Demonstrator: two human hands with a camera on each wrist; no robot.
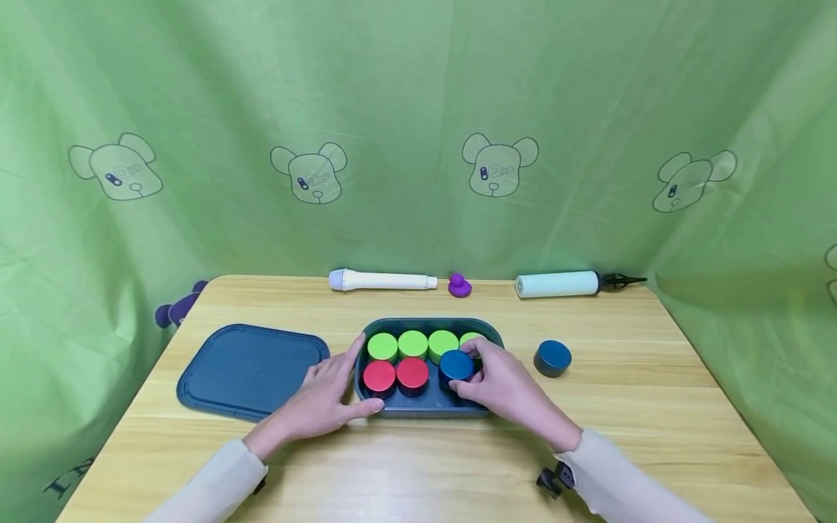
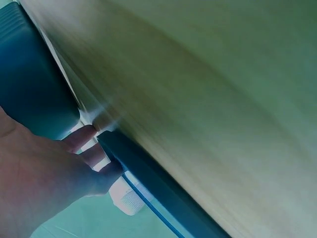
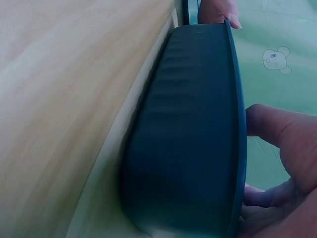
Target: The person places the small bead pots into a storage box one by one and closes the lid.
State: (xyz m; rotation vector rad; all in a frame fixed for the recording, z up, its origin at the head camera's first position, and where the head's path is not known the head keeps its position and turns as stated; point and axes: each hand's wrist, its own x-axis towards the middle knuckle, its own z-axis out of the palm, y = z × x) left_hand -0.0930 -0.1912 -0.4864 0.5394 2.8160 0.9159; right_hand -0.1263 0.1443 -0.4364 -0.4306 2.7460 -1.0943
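Note:
A dark blue rectangular box (image 1: 431, 412) sits mid-table, holding short round cylinders. Lime green cylinders (image 1: 413, 344) line its back row, and two red-topped ones (image 1: 413, 375) stand at the front left. Above the front row's right part, my right hand (image 1: 500, 381) pinches a blue cylinder (image 1: 456, 365) between thumb and fingers. My left hand (image 1: 323, 398) lies along the box's left end, fingers extended and thumb at the front left corner. In the right wrist view, the box's wall (image 3: 188, 124) hides the held cylinder. A second blue cylinder (image 1: 552, 358) stands right of the box.
A flat dark blue lid (image 1: 255, 370) lies left of the box, close to my left forearm. Along the back edge are a white microphone-shaped item (image 1: 386, 281), a small purple knobbed object (image 1: 459, 285) and a pale cylinder with a black tip (image 1: 558, 284). Green curtain (image 1: 418, 131) surrounds the table.

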